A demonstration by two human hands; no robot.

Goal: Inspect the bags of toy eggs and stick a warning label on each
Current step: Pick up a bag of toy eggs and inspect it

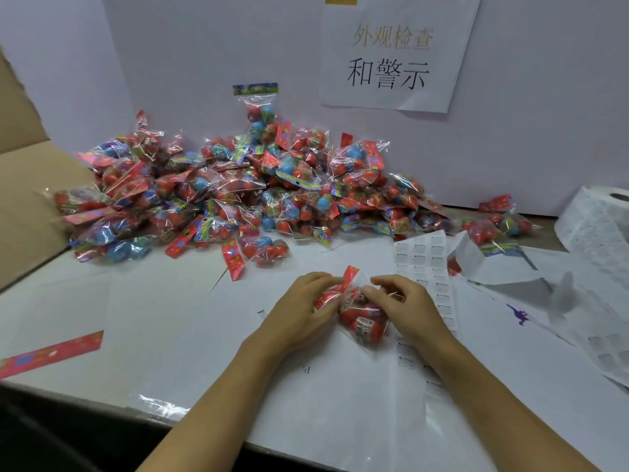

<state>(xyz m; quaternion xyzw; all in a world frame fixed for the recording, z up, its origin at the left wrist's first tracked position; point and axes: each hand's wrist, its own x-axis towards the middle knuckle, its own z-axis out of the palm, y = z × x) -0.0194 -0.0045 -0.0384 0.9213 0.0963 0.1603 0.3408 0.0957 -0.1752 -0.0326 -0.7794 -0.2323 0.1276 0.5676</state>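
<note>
A clear bag of red toy eggs [364,323] with a red header card lies on the white table [170,301] in front of me. My left hand [303,308] grips its header end from the left. My right hand [405,306] pinches the bag's top from the right, fingers curled over the plastic. A strip of small white warning labels [432,267] lies just right of my hands. A big heap of bagged eggs [231,192] fills the back of the table.
A roll of label stock [599,219] stands at the far right, with loose backing paper [551,301] spread below it. A cardboard box flap [23,206] rises at the left. A red header card [51,352] lies near the front left edge. A paper sign [391,59] hangs on the back wall.
</note>
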